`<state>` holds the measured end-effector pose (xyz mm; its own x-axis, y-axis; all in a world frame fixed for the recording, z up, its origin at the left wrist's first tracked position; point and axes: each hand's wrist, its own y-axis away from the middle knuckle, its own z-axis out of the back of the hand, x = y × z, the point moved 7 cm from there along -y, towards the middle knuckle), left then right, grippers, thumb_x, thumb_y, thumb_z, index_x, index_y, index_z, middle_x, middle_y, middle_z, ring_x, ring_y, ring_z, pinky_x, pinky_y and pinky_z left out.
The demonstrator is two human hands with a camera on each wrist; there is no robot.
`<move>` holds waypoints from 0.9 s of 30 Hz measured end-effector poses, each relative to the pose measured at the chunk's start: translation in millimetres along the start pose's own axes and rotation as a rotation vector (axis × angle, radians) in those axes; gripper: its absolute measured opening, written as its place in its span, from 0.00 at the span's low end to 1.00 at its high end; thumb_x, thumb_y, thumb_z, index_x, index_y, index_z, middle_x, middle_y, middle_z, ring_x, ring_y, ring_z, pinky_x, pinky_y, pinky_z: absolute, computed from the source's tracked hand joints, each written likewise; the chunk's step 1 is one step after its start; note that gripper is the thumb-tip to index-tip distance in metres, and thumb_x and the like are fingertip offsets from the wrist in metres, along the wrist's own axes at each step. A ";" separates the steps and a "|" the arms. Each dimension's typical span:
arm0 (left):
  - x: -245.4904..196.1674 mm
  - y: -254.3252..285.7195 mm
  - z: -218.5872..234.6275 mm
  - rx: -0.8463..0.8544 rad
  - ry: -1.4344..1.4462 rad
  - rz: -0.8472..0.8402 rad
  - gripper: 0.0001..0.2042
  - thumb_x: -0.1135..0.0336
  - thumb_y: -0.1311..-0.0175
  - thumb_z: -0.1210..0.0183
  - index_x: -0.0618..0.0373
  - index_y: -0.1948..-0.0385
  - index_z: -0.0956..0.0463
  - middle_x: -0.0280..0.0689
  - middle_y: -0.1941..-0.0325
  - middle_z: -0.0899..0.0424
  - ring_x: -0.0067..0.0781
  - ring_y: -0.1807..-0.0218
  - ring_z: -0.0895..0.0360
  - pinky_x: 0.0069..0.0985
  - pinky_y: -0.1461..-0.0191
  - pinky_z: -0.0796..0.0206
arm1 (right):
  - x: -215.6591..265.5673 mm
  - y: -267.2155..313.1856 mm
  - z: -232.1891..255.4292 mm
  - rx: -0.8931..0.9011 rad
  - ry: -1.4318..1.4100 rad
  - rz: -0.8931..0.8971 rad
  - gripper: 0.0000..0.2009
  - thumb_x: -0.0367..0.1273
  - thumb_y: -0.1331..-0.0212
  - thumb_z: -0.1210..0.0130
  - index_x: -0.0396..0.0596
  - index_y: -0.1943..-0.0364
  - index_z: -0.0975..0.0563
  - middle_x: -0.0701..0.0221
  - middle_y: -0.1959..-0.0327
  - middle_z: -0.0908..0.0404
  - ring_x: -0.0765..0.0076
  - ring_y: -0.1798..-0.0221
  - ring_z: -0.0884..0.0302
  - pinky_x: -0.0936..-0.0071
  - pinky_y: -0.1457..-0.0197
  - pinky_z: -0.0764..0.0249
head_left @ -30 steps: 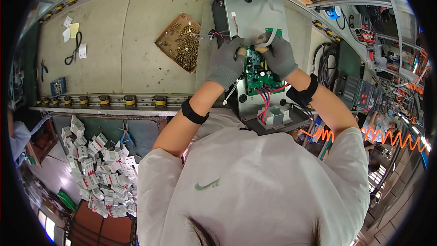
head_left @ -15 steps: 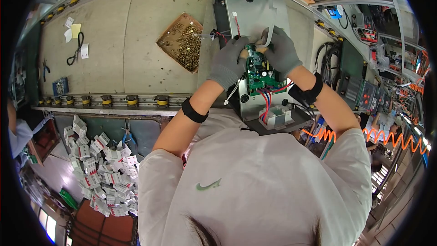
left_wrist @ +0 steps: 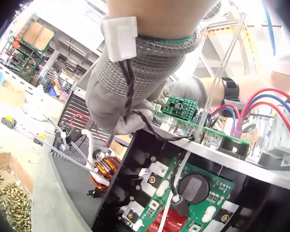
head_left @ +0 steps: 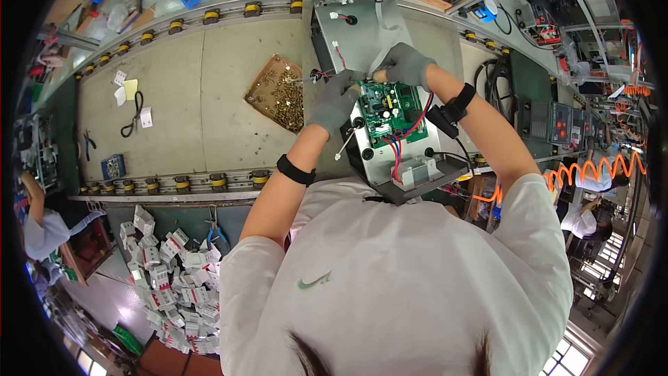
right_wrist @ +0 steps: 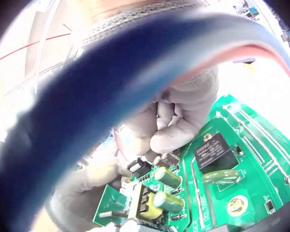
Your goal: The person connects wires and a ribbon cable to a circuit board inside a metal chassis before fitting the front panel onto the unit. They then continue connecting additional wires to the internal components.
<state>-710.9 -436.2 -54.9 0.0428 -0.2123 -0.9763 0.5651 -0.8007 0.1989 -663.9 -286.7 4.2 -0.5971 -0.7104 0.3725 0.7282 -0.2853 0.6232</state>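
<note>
Both gloved hands meet at the far edge of a green circuit board (head_left: 390, 115) mounted on a metal chassis (head_left: 355, 38). My right hand (head_left: 407, 68), fingers curled, pinches a pale flat ribbon cable (head_left: 387, 26) that runs down from the chassis's far end. In the right wrist view its bent fingers (right_wrist: 176, 135) are close over small board components. My left hand (head_left: 336, 101) has its fingertips at the board's far left corner; I cannot tell what they grip. A black twisted wire with a white connector (left_wrist: 121, 38) hangs before that hand in the left wrist view.
A transformer (head_left: 417, 173) with red and blue wires sits at the chassis's near end. To the left stands a cardboard tray (head_left: 255, 94) of brass screws. Many white breaker-like parts (head_left: 174, 285) are piled at lower left. Black cables (head_left: 495, 87) lie coiled at right.
The head view has tilted, so the bench appears lower. My right hand has turned flatter and uncovers more board; the ribbon's loop now lies left of it. My left hand stays by the same corner.
</note>
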 end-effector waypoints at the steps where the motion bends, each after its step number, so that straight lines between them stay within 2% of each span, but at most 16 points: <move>1: -9.4 0.3 2.2 -0.010 -0.001 -0.008 0.16 0.64 0.43 0.46 0.58 0.54 0.28 0.46 0.59 0.22 0.42 0.59 0.23 0.32 0.54 0.33 | -14.1 -7.6 -6.5 0.010 -0.168 0.035 0.13 0.36 0.52 0.38 0.47 0.62 0.18 0.65 0.68 0.18 0.69 0.67 0.21 0.74 0.61 0.27; 2: -14.4 -0.2 3.2 -0.008 -0.010 0.074 0.14 0.65 0.44 0.44 0.59 0.57 0.25 0.40 0.66 0.23 0.32 0.64 0.26 0.28 0.59 0.35 | -19.4 -11.8 -9.9 0.022 -0.338 0.070 0.13 0.35 0.51 0.38 0.48 0.61 0.18 0.66 0.68 0.18 0.72 0.67 0.22 0.76 0.61 0.28; 3: -15.6 -1.8 4.2 -0.005 -0.019 0.154 0.12 0.66 0.45 0.41 0.60 0.61 0.22 0.35 0.74 0.23 0.22 0.70 0.29 0.23 0.64 0.37 | -15.2 -10.1 -8.9 0.017 -0.332 0.079 0.13 0.35 0.51 0.38 0.48 0.61 0.18 0.66 0.68 0.18 0.72 0.67 0.22 0.76 0.61 0.28; 5: -8.6 -11.6 5.4 -0.052 -0.117 0.129 0.13 0.62 0.47 0.39 0.59 0.63 0.21 0.37 0.74 0.21 0.26 0.70 0.26 0.24 0.63 0.34 | -8.9 -3.0 -7.0 -0.067 -0.219 0.106 0.12 0.35 0.51 0.39 0.47 0.62 0.18 0.64 0.66 0.18 0.67 0.66 0.21 0.74 0.59 0.27; 6: -4.2 -15.0 6.0 -0.088 -0.213 0.112 0.15 0.58 0.50 0.36 0.59 0.65 0.20 0.39 0.74 0.19 0.29 0.70 0.23 0.25 0.63 0.32 | 7.0 5.6 -1.8 -0.166 -0.042 0.151 0.12 0.34 0.51 0.40 0.47 0.62 0.18 0.62 0.64 0.18 0.62 0.63 0.20 0.71 0.57 0.27; 10: -3.2 -21.6 6.6 -0.069 -0.182 0.146 0.17 0.58 0.51 0.35 0.60 0.65 0.20 0.40 0.74 0.19 0.30 0.71 0.23 0.25 0.63 0.32 | 11.0 12.4 -5.6 -0.266 0.010 0.103 0.12 0.36 0.49 0.42 0.51 0.62 0.18 0.60 0.62 0.18 0.55 0.61 0.21 0.67 0.53 0.27; 11: -5.0 -21.9 6.5 -0.048 -0.212 0.137 0.15 0.60 0.51 0.35 0.60 0.64 0.20 0.39 0.74 0.19 0.28 0.72 0.24 0.24 0.64 0.32 | 13.4 16.8 -1.2 -0.282 0.015 0.112 0.12 0.36 0.49 0.42 0.51 0.62 0.18 0.60 0.62 0.18 0.55 0.61 0.21 0.67 0.53 0.27; 13: -15.8 -22.7 8.9 -0.018 -0.272 0.113 0.13 0.66 0.50 0.35 0.62 0.64 0.20 0.38 0.75 0.20 0.24 0.73 0.26 0.23 0.66 0.33 | 38.0 28.7 6.3 -0.133 0.273 0.230 0.12 0.38 0.49 0.43 0.52 0.62 0.18 0.59 0.62 0.19 0.54 0.59 0.22 0.66 0.51 0.27; 14: -21.0 -19.8 10.3 -0.029 -0.254 0.125 0.13 0.66 0.50 0.36 0.61 0.63 0.20 0.38 0.74 0.19 0.24 0.73 0.26 0.23 0.65 0.33 | 43.8 34.1 21.0 -0.122 0.347 0.096 0.12 0.39 0.49 0.44 0.52 0.64 0.18 0.59 0.62 0.19 0.54 0.58 0.22 0.65 0.49 0.29; 15: -25.4 -13.8 10.4 -0.032 -0.240 0.142 0.13 0.66 0.50 0.36 0.61 0.63 0.20 0.39 0.74 0.19 0.24 0.73 0.26 0.24 0.65 0.32 | 51.2 32.4 32.4 -0.143 0.348 0.102 0.12 0.39 0.49 0.44 0.52 0.64 0.18 0.59 0.62 0.19 0.54 0.58 0.22 0.65 0.49 0.29; 17: -24.2 -10.9 10.3 -0.043 -0.258 0.088 0.14 0.66 0.48 0.38 0.59 0.60 0.20 0.38 0.72 0.19 0.24 0.72 0.26 0.24 0.64 0.33 | 65.8 33.5 69.7 -0.496 0.215 0.193 0.13 0.40 0.47 0.46 0.48 0.66 0.18 0.58 0.66 0.19 0.52 0.60 0.23 0.60 0.54 0.29; 19: -19.0 -9.3 13.4 -0.052 -0.102 0.161 0.15 0.66 0.46 0.39 0.59 0.57 0.22 0.37 0.68 0.19 0.23 0.69 0.26 0.23 0.63 0.33 | 79.4 10.5 76.1 -0.542 0.295 0.246 0.14 0.41 0.47 0.46 0.48 0.63 0.20 0.58 0.65 0.20 0.51 0.59 0.23 0.59 0.55 0.29; 21: -14.4 -15.8 24.4 -0.100 -0.083 0.161 0.16 0.67 0.45 0.41 0.59 0.54 0.24 0.36 0.65 0.20 0.23 0.67 0.26 0.22 0.62 0.34 | 66.3 -40.1 50.9 -0.399 0.387 0.138 0.15 0.41 0.47 0.45 0.49 0.58 0.21 0.58 0.62 0.20 0.50 0.59 0.24 0.60 0.55 0.29; 23: -19.8 -21.0 48.1 -0.309 0.034 0.108 0.17 0.67 0.44 0.43 0.60 0.52 0.26 0.37 0.65 0.20 0.24 0.65 0.25 0.21 0.61 0.33 | 60.7 -63.2 38.4 -0.407 0.382 0.170 0.15 0.40 0.46 0.45 0.51 0.56 0.23 0.60 0.59 0.22 0.51 0.56 0.26 0.60 0.54 0.29; 26: -33.7 -35.1 69.8 -0.442 -0.084 0.009 0.15 0.69 0.45 0.43 0.59 0.54 0.27 0.39 0.63 0.21 0.29 0.62 0.23 0.25 0.59 0.32 | 62.2 -63.0 35.4 -0.683 0.189 0.387 0.10 0.33 0.48 0.47 0.50 0.61 0.22 0.61 0.63 0.23 0.54 0.55 0.26 0.62 0.52 0.31; 27: -38.1 -39.4 76.6 -0.503 -0.141 -0.037 0.15 0.70 0.45 0.42 0.59 0.55 0.27 0.40 0.61 0.21 0.32 0.61 0.23 0.27 0.58 0.31 | 58.2 -67.2 31.8 -0.683 0.185 0.386 0.10 0.33 0.48 0.47 0.50 0.61 0.22 0.61 0.63 0.23 0.54 0.55 0.26 0.62 0.52 0.31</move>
<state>-797.9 -439.5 -18.9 -0.0766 -0.2903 -0.9539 0.8913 -0.4487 0.0650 -758.2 -288.4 5.8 -0.2392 -0.9171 0.3189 0.9523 -0.2857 -0.1073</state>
